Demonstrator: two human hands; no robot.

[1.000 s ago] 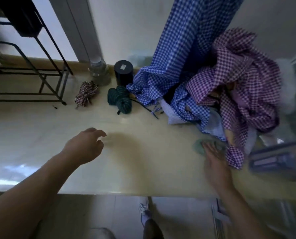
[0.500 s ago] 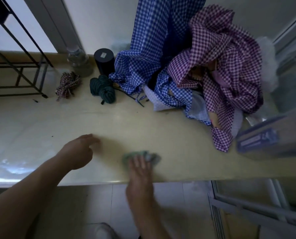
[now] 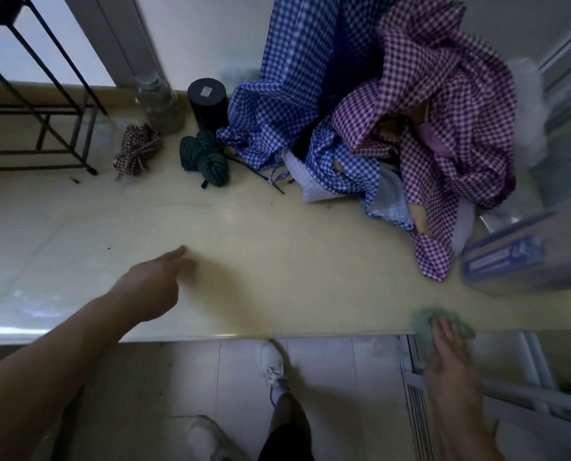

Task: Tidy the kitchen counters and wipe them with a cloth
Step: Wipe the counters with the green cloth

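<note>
Your right hand (image 3: 450,354) lies flat on the crumpled green cloth (image 3: 422,319), fingers (image 3: 442,331) straight and close together, pressing it onto the near right edge of the pale yellow glossy table (image 3: 277,261). Your left hand (image 3: 147,287) is over the table's near left, its fingers loosely stretched forward, holding nothing. A heap of blue and purple checked fabric (image 3: 427,128) sits far right, with a coiled dark green rope (image 3: 204,158) to its left.

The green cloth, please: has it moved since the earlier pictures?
Yes. The green cloth under the right hand has slid from the purple checked fabric to the front edge of the counter.
</note>
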